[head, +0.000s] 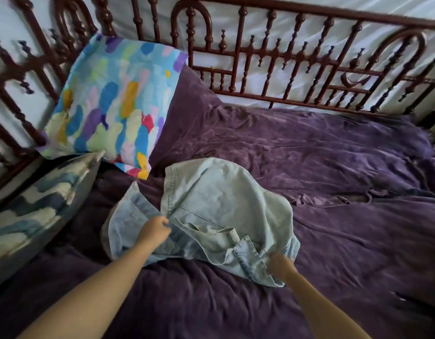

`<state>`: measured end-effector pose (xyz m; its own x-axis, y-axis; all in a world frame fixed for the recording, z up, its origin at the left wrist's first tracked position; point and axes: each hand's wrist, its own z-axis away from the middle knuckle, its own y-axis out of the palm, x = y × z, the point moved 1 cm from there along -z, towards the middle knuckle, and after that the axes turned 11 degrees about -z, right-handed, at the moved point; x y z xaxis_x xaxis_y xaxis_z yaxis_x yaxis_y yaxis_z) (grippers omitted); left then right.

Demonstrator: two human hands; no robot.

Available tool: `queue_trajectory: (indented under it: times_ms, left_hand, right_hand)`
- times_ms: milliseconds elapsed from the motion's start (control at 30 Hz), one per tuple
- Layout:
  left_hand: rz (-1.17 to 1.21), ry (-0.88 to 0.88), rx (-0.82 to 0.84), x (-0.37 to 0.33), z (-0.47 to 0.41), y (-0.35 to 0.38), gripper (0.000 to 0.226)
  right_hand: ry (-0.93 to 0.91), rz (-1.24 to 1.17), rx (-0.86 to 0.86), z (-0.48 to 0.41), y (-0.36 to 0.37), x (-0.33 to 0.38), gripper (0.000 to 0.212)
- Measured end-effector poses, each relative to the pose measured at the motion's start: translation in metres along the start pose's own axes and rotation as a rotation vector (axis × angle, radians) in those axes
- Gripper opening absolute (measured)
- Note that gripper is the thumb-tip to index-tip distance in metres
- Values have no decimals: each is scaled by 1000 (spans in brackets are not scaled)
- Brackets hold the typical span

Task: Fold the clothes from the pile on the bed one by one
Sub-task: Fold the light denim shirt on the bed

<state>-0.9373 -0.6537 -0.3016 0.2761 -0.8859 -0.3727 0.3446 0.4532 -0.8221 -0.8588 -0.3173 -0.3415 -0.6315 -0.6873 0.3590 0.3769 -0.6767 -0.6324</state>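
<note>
Head view, both hands curled on pale denim shirt, left hand gripping its shoulder; right hand pinching its collar

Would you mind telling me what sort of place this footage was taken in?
Most likely a bedroom: a rumpled purple bed cover, a dark turned-wood spindle bed frame and a multicoloured brushstroke-print pillow leaning against it.
</note>
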Motion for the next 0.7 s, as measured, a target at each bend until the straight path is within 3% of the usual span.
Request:
queue_trajectory:
  times_ms: [67,367,433,500,600,700]
  left_hand:
    - [-34,36,59,-17,1,31,23]
    - [-301,217,274,-65,4,106,27]
    - [-329,223,310,-70,2,111,18]
    - [-355,231,323,-75,-1,114,15]
    - [-399,301,307,-86,-2,120,35]
    - [-476,450,266,-100,2,121,51]
  right_hand:
    - [14,-32,5,-7,5,-14,36]
    - [58,-136,20,-24,40,-61,68]
    - [61,-93,24,-29,45,-63,63]
    - [44,1,-7,-33,48,-64,44]
    - [-78,107,-95,-32,46,-59,29]
    - [-363,143,-263,-17,36,-36,25]
